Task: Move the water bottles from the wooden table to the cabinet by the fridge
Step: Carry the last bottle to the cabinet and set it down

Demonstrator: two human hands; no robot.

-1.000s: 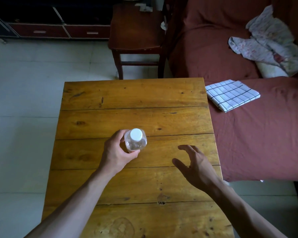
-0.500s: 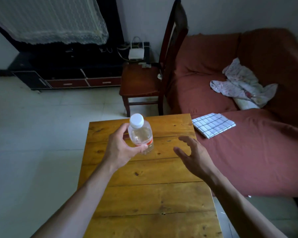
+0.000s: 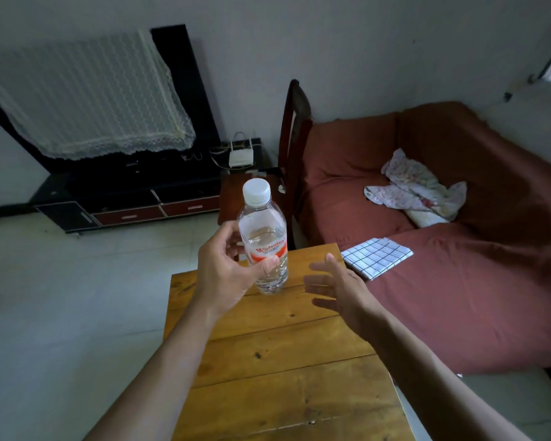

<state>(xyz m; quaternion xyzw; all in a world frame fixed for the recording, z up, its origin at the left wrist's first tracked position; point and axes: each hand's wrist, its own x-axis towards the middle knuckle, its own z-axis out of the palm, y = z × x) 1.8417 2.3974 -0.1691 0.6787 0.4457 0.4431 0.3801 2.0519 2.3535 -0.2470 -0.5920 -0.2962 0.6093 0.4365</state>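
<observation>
Water bottle, clear ribbed plastic with a white cap and red label, sits mid-frame, grasped upright by the left hand above the planked wooden table. Right hand hovers beside it, fingers spread, holding nothing. Lift looks done; carrying to the unseen cabinet comes next.

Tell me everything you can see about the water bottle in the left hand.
The water bottle is clear plastic with a white screw cap, shut, and a red and white label around its middle. It looks mostly full of clear water. It is held roughly upright, tilted slightly, lifted above the far end of the wooden table and not touching it. The left hand grips it around the label, thumb in front, fingers behind. The right hand is open beside it, apart from it.
</observation>
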